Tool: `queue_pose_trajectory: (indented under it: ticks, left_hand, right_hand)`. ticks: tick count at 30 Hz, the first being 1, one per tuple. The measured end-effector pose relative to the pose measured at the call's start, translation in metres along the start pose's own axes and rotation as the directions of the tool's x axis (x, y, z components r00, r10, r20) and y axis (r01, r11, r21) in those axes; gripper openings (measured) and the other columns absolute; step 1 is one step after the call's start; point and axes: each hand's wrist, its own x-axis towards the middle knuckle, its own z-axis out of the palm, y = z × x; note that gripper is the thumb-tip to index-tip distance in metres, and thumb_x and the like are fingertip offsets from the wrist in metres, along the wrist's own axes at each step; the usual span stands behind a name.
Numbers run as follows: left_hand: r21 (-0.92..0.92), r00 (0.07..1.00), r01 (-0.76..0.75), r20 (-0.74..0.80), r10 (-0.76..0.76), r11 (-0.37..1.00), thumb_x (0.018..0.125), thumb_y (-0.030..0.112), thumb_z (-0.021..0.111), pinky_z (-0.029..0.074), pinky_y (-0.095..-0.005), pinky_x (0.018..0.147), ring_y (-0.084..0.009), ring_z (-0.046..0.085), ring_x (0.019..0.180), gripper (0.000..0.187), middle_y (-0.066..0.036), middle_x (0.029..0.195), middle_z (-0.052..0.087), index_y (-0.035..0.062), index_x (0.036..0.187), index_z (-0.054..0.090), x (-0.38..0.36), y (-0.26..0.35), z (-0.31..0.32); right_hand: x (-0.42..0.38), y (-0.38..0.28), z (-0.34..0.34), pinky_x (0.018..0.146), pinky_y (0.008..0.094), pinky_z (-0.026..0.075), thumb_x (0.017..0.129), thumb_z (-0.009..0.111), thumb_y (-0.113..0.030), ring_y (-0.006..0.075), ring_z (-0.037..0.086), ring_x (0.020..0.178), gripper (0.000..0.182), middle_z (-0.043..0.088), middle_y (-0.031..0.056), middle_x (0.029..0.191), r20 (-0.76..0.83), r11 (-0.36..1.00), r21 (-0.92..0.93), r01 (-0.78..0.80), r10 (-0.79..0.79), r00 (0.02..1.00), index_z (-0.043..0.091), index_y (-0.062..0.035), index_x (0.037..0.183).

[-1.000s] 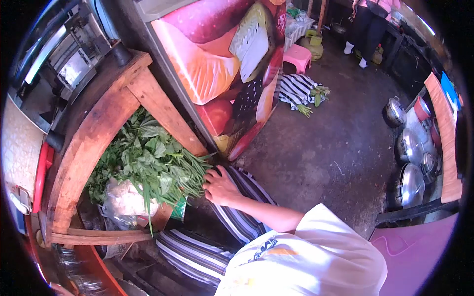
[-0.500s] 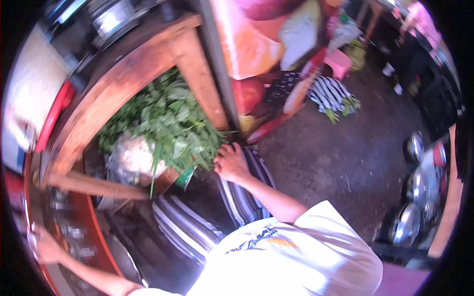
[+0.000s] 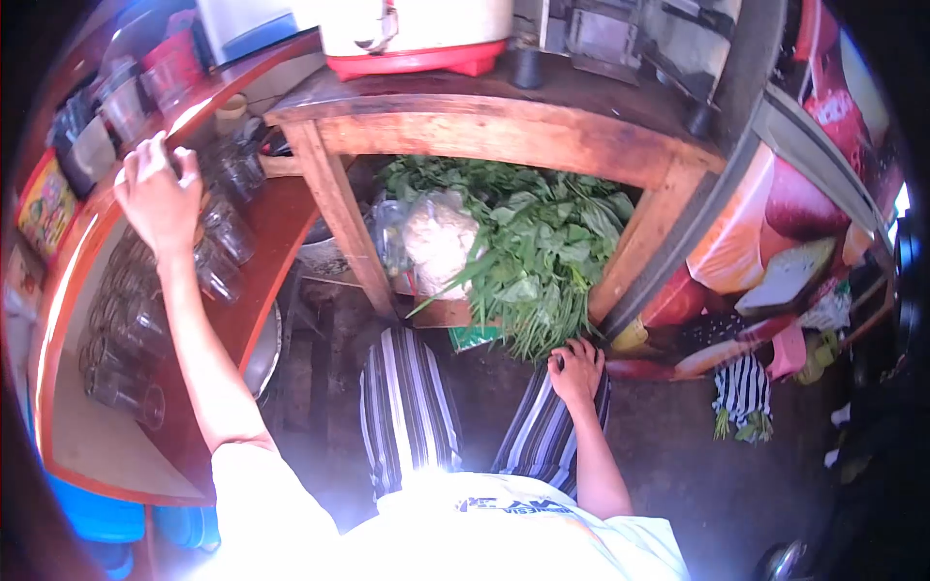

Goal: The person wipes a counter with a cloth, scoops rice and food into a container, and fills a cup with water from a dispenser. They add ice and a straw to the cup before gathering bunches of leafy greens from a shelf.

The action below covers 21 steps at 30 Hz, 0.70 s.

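Left hand (image 3: 163,201): one, upper left, fingers parted over counter edge (image 3: 85,228)
Plastic bag (image 3: 439,237): one, centre
Leafy greens (image 3: 547,254): one heap, centre-right
Right hand (image 3: 578,374): one, below greens, fingers curled, grip unclear
Earlier: left hand was lower left

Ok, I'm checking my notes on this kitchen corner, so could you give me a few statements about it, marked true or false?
1. The right hand is nearer the leafy greens than the left hand is. True.
2. The leafy greens lie on top of the wooden table. False: they are beneath its top.
3. Several clear glasses are at the left of the view. True.
4. The trousers are plain. False: they are striped.
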Motion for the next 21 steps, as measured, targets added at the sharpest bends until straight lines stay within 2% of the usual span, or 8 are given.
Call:
queue_pose_trajectory:
  ticks: [2, 4, 7, 10, 21]
  left_hand:
    - [-0.047, 0.999, -0.005, -0.048, 0.002, 0.999, 0.083, 0.027, 0.058, 0.038, -0.038, 0.093, -0.0215, 0.056, 0.103, 0.033, -0.006, 0.104, 0.063, 0.0057, 0.108, 0.063, -0.001, 0.0, 0.001]
    - [-0.073, 1.0, 0.012, -0.018, -0.014, 0.997, 0.082, 0.025, 0.058, 0.037, -0.037, 0.093, -0.0215, 0.055, 0.103, 0.033, -0.007, 0.105, 0.063, 0.0037, 0.107, 0.063, -0.001, 0.001, -0.004]
    - [-0.073, 0.997, -0.007, -0.08, 0.001, 0.997, 0.082, 0.023, 0.058, 0.037, -0.0366, 0.092, -0.0214, 0.055, 0.101, 0.03, -0.006, 0.103, 0.062, 0.0033, 0.104, 0.063, -0.002, -0.003, 0.005]
    - [-0.079, 0.998, 0.001, -0.066, -0.006, 0.997, 0.082, 0.023, 0.058, 0.038, -0.0365, 0.092, -0.0215, 0.055, 0.099, 0.029, -0.006, 0.1, 0.062, 0.0033, 0.103, 0.063, -0.001, -0.001, 0.002]
    - [-0.015, 0.988, 0.043, -0.145, -0.045, 0.999, 0.083, 0.025, 0.057, 0.039, -0.037, 0.09, -0.0196, 0.057, 0.095, 0.027, -0.003, 0.096, 0.062, 0.0078, 0.102, 0.065, -0.002, 0.003, 0.013]
  right_hand:
    - [0.0, 0.002, 0.005, 0.109, 0.0488, 0.017, 0.078, 0.061, -0.036, 0.0199, 0.038, 0.127, 0.022, 0.058, -0.0006, 0.121, 0.005, 1.0, -0.009, -0.008, 0.008, 1.0, 0.07, -0.0222, 0.093]
    - [0.001, 0.002, 0.005, 0.11, 0.0487, 0.018, 0.078, 0.06, -0.036, 0.02, 0.038, 0.128, 0.022, 0.057, -0.0008, 0.122, 0.015, 1.0, -0.019, 0.001, 0.0, 1.0, 0.07, -0.0226, 0.093]
    - [0.003, 0.005, 0.01, 0.109, 0.0487, 0.018, 0.078, 0.06, -0.036, 0.0205, 0.038, 0.127, 0.022, 0.057, -0.0003, 0.122, -0.004, 1.0, -0.027, 0.009, -0.009, 1.0, 0.07, -0.0227, 0.093]
    - [0.005, 0.002, 0.01, 0.108, 0.0497, 0.021, 0.079, 0.062, -0.035, 0.0222, 0.04, 0.125, 0.019, 0.058, 0.0004, 0.121, 0.002, 0.999, -0.042, 0.006, -0.006, 1.0, 0.069, -0.0225, 0.092]
    - [0.008, -0.009, 0.01, 0.109, 0.0484, 0.019, 0.079, 0.061, -0.035, 0.0219, 0.039, 0.126, 0.022, 0.057, 0.001, 0.122, 0.014, 0.999, -0.034, 0.01, -0.01, 1.0, 0.069, -0.0219, 0.094]
